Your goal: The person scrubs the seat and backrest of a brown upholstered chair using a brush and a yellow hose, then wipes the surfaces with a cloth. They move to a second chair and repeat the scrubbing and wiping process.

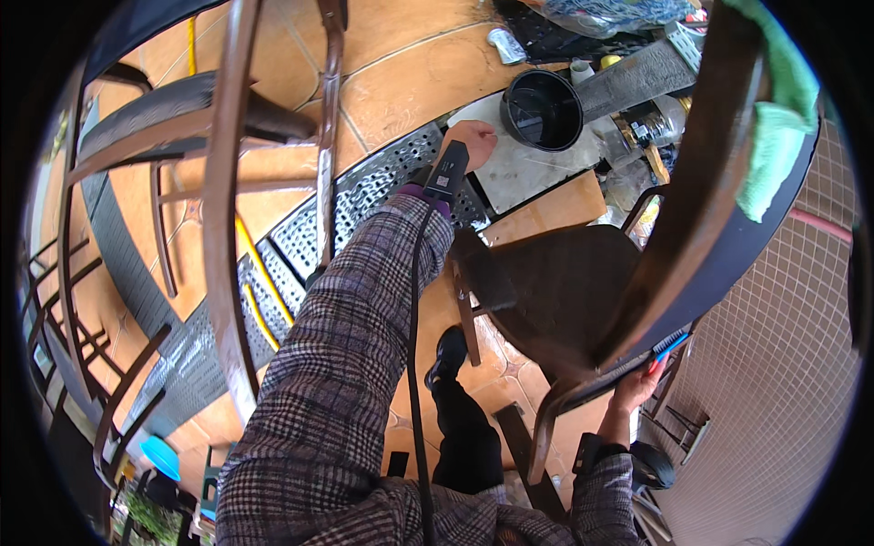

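My left hand (476, 142) is stretched out beside a black pot (571, 102) with liquid in it. Its fingers are curled, and whether anything lies inside them is hidden. The pot rests on a pale slab (546, 179). At the lower right, my right hand (636, 390) grips a brush (670, 345) with blue bristles and a red handle. That brush is against or close to the dark back of a wooden chair (560, 280), which stands between my hands. A green cloth (775, 160) hangs over the upper part of the chair's frame.
More wooden chairs (150, 119) stand at the left. A perforated metal drain cover (382, 184) and a yellow hose (263, 273) lie on the tiled floor. A can (506, 46), a small cup (581, 70) and plastic bottles (659, 123) surround the pot. A tiled wall (771, 327) rises at right.
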`<state>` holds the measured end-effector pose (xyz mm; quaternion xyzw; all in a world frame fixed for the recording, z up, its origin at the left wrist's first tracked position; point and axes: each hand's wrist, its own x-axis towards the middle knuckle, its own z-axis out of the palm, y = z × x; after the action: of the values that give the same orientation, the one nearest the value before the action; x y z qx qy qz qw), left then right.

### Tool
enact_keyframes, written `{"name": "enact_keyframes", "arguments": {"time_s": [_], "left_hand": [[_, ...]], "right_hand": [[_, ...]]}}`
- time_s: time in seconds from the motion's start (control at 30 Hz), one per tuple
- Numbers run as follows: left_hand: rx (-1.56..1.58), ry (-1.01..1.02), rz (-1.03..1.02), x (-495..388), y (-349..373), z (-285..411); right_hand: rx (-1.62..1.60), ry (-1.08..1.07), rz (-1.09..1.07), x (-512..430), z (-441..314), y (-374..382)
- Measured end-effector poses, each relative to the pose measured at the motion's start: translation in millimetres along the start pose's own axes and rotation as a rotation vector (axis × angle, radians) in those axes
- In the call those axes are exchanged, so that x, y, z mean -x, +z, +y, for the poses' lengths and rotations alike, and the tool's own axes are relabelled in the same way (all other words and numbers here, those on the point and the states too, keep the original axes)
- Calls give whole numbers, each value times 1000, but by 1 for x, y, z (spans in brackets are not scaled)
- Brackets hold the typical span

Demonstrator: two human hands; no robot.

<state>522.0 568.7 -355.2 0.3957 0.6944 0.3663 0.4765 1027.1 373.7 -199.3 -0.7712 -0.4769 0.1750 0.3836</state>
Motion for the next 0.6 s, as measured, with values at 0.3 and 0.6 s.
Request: {"name": "enact_keyframes", "arguments": {"time_s": [0.3,0.6], "left_hand": [[-27,271,19,-99,91,-57],[-300,249,47,-128,124,-68]], "right_hand": [[165,-442,75,25,0,-10],[249,-441,113,66,5,-42]]}}
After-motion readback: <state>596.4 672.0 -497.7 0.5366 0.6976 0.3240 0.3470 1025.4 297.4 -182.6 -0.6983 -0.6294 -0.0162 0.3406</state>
